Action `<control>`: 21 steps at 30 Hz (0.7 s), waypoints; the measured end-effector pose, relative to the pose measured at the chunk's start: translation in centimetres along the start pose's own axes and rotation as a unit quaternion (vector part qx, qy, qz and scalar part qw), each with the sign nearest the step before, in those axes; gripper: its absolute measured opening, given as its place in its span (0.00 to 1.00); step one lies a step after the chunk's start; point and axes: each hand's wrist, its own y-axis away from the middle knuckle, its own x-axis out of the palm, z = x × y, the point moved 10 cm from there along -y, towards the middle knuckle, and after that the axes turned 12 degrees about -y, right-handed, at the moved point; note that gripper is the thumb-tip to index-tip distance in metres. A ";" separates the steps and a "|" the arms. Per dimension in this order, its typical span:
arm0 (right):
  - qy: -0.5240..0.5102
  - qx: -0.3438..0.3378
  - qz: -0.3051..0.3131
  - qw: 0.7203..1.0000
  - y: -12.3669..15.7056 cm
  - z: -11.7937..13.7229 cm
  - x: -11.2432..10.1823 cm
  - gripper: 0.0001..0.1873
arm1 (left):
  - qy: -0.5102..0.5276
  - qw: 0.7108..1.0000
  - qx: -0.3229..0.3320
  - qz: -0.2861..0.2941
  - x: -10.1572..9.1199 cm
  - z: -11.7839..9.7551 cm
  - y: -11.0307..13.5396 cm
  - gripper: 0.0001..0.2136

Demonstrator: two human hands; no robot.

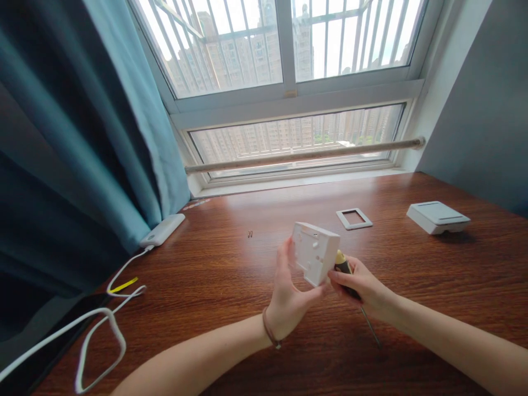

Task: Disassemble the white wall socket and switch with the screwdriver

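My left hand [287, 297] is closed round a white square plastic wall box [310, 252], fingers on its left side and thumb at its lower edge. The box is tilted above the table, its flat back with small round knobs and holes turned partly toward me. In my right hand [367, 289] is a screwdriver [348, 280] with a black and yellow handle. Its thin metal shaft points down and toward me, away from the box. The right fingertips are close against the box's lower right edge; whether they touch it I cannot tell. The inside of the box is hidden.
Two small screws [249, 234] lie on the brown wooden table [214, 258]. Behind the hands are a white square frame [355, 226] and, farther right, a white switch unit [438, 216]. A white power strip [163, 230] with its cable [119, 330] runs along the left by a blue curtain [124, 110].
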 end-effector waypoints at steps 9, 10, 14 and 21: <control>-0.018 -0.019 -0.030 0.999 -0.9 0.9 -1.5 0.12 | -0.194 0.932 0.004 -0.306 -15.8 5.5 -10.6 0.45; -0.017 -0.019 -0.033 0.999 -0.9 0.8 -1.6 0.12 | -0.226 0.916 -0.009 -0.331 -18.3 7.0 -11.3 0.44; -0.010 -0.015 -0.036 0.999 -0.8 0.5 -1.6 0.13 | -0.293 0.873 -0.063 -0.385 -26.1 12.3 -11.7 0.42; -0.011 -0.007 -0.050 0.999 -0.9 0.5 -1.6 0.15 | -0.307 0.866 -0.116 -0.376 -29.9 17.4 -11.4 0.38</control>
